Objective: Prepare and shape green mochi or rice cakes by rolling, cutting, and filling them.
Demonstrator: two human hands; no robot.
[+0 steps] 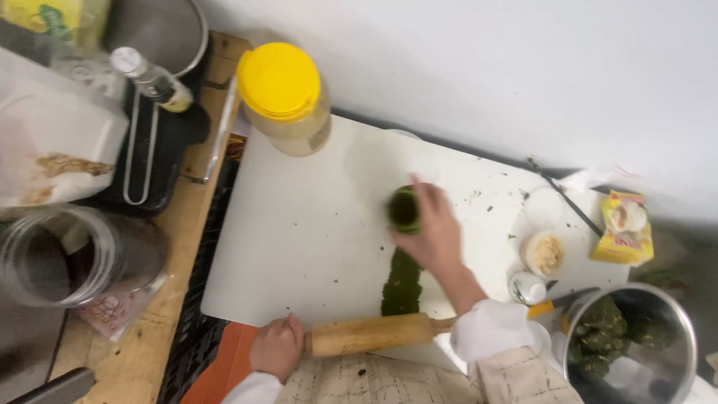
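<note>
Plain white wall (486,67) behind; wooden bench (134,359) at left, evenly lit.

Quick count of what's out here. Two hands: left hand (277,346) near, right hand (431,228) further in. One rolling pin (372,334). One white board (314,224) on the counter (142,359). One rolled green leaf (404,210) plus one flat green strip (402,283) on the board. Two jars: one with a yellow lid (284,93) at the far edge, one clear jar (71,258) on the left. One small bottle (153,78) far left. Two metal bowls: one (161,30) far left, one (636,344) near right with greens in it. One little dish (544,254) of crumbs, one small white cap (527,287), one yellow packet (623,227) on the right, and one white bag (52,142) on the left.
</note>
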